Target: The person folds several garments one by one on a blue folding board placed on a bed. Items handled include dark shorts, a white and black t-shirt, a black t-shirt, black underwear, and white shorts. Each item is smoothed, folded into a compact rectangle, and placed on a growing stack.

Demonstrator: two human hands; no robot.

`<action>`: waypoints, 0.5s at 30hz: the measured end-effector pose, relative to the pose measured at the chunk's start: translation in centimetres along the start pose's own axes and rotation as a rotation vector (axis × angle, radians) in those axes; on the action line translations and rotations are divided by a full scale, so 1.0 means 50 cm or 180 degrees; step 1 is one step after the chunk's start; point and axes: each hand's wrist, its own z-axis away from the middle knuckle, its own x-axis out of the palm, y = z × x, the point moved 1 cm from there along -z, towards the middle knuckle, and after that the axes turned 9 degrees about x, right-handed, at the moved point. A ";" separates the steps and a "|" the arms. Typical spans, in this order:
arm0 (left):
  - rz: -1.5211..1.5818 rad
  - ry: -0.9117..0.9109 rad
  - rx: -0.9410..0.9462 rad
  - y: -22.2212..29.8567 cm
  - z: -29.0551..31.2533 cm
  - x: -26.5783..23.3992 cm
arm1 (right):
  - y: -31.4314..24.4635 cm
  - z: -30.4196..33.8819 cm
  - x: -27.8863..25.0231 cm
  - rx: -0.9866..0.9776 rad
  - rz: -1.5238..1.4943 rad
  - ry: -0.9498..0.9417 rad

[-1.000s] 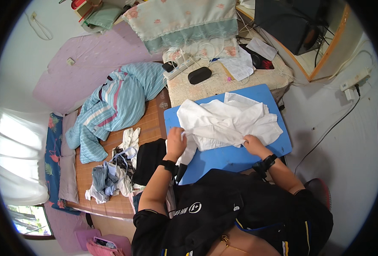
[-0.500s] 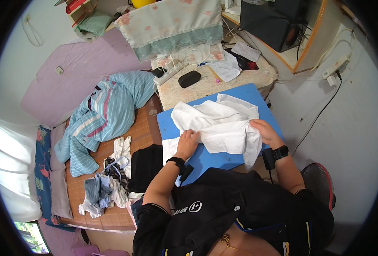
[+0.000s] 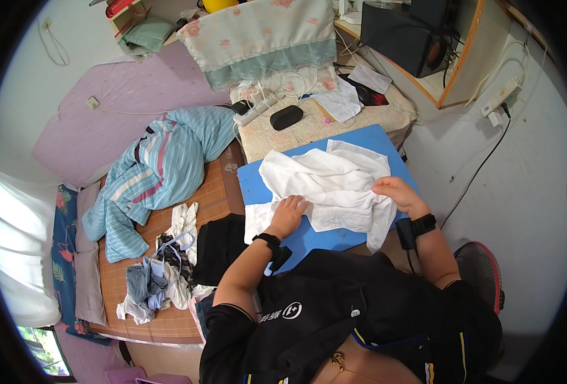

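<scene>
A white garment (image 3: 334,182), rumpled in several layers, is spread over a small blue table (image 3: 251,176) in front of me. My right hand (image 3: 398,193) pinches the cloth at its right side between thumb and fingers, and a flap hangs below that grip past the table's near edge. On the garment's left part lies my left hand (image 3: 288,216), palm down, its fingers stretched over the fabric near a white sleeve-like piece at the table's left edge. Its fingertips touch the cloth.
Left of me, a bed with a brown mat (image 3: 216,185) holds a blue striped quilt (image 3: 168,153), folded black cloth (image 3: 222,246) and a pile of clothes (image 3: 149,285). Beyond the blue table stands a cloth-covered table with a black oval case (image 3: 286,118), cables and papers.
My left hand has shifted slightly to the right over the garment and its fingers lie flatter. The right hand keeps its pinch, raised a little, and the cloth beneath it has shifted slightly.
</scene>
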 end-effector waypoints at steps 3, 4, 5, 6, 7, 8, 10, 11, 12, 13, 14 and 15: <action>-0.0292 0.0287 -0.0191 -0.007 0.002 0.032 | -0.034 0.015 0.031 -0.0078 -0.0193 -0.0168; -0.0295 0.0323 -0.0256 -0.005 0.002 0.028 | -0.037 0.018 0.031 -0.0144 -0.0198 -0.0228; -0.0298 0.0360 -0.0320 -0.003 0.000 0.024 | -0.042 0.018 0.028 -0.0209 -0.0203 -0.0286; -0.0145 0.0561 -0.0304 -0.003 -0.007 0.019 | -0.048 0.019 0.025 -0.0274 -0.0206 -0.0343; 0.0049 0.0663 -0.0382 0.000 -0.013 0.000 | -0.056 0.022 0.025 -0.0338 -0.0078 -0.0336; 0.0247 0.0767 -0.0450 0.001 -0.021 -0.024 | -0.069 0.032 0.023 -0.0405 0.0050 -0.0319; 0.0500 0.1056 -0.0595 0.000 -0.033 -0.090 | -0.108 0.062 0.030 -0.0377 0.0365 -0.0340; 0.0851 0.1302 -0.0580 -0.016 -0.038 -0.114 | -0.113 0.068 0.021 -0.0424 0.0650 -0.0430; 0.1146 0.1351 -0.0664 -0.033 -0.041 -0.141 | -0.119 0.071 0.008 -0.0469 0.0935 -0.0523; 0.1277 0.1511 -0.0700 -0.030 -0.054 -0.186 | -0.122 0.075 -0.002 -0.0501 0.1209 -0.0615; 0.1585 0.1491 -0.0804 -0.048 -0.058 -0.207 | -0.135 0.079 -0.006 -0.0639 0.1920 -0.0314; 0.2111 0.1500 -0.0888 -0.050 -0.073 -0.237 | -0.141 0.079 -0.011 -0.0845 0.2042 0.0044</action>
